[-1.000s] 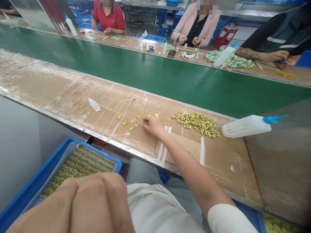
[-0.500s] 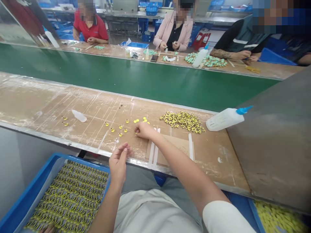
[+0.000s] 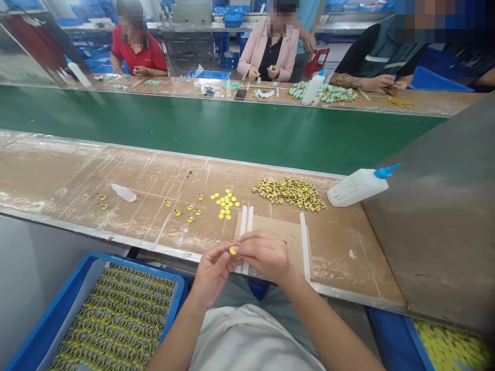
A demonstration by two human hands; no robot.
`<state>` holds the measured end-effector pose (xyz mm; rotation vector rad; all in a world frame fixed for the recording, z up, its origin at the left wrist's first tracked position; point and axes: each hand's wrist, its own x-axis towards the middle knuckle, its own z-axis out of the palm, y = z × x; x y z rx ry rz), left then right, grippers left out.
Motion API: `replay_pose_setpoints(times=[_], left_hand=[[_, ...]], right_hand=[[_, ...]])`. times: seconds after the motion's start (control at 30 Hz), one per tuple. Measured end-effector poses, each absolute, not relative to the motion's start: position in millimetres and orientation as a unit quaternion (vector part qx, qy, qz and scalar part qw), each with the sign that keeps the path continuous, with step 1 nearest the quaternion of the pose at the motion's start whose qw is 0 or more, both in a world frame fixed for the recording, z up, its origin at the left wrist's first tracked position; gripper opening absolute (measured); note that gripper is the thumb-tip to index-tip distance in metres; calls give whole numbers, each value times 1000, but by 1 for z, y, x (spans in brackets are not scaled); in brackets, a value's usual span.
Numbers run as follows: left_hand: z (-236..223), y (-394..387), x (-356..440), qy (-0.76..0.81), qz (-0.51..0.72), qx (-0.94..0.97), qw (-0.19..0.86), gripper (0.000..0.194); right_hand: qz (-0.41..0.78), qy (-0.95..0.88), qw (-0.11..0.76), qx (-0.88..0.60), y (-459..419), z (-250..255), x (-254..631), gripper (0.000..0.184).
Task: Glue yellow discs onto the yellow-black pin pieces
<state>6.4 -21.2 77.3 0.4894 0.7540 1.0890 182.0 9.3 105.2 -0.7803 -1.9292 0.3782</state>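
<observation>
My left hand (image 3: 212, 270) and my right hand (image 3: 265, 254) meet just above the near edge of the brown workbench (image 3: 77, 175). Both pinch one small yellow disc (image 3: 233, 250) between their fingertips. Beyond them lies a cluster of loose yellow discs (image 3: 225, 202), with a few yellow-and-black pieces (image 3: 185, 210) scattered to its left. A heap of yellow-and-black parts (image 3: 289, 192) sits farther right. A cardboard pad (image 3: 276, 234) with white strips lies under my hands.
A glue bottle with a blue tip (image 3: 358, 184) lies on its side at the right; a small bottle (image 3: 124, 192) lies left. A blue crate (image 3: 96, 314) of yellow-black parts stands at my left knee. A green conveyor belt (image 3: 232, 129) runs behind; three people work across it.
My right hand pulled back from the bench's discs to the near edge with one disc. My left hand rose from my lap to meet it. More yellow discs now show on the bench.
</observation>
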Motion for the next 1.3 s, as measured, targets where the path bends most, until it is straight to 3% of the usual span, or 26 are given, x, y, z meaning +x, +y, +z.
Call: replay_pose_setpoints(times=[0.17, 0.6, 0.87, 1.1, 1.23, 1.3], left_hand=[[82, -27, 27, 314, 493, 247, 773, 22], [78, -37, 44, 369, 499, 367, 693, 18], [81, -39, 50, 366, 493, 349, 708, 21], [82, -36, 49, 359, 502, 297, 729, 21], [81, -28, 43, 379, 527, 207, 732, 22], [81, -26, 38, 393, 534, 180, 726, 25]], right_hand=[[136, -814, 460, -327, -10, 113, 204, 16], [49, -770, 499, -394, -46, 107, 220, 36], [20, -744, 567, -354, -50, 102, 222, 32], [45, -773, 531, -344, -48, 101, 222, 30], [61, -721, 458, -517, -20, 84, 245, 4], [47, -650, 445, -614, 5, 71, 265, 14]])
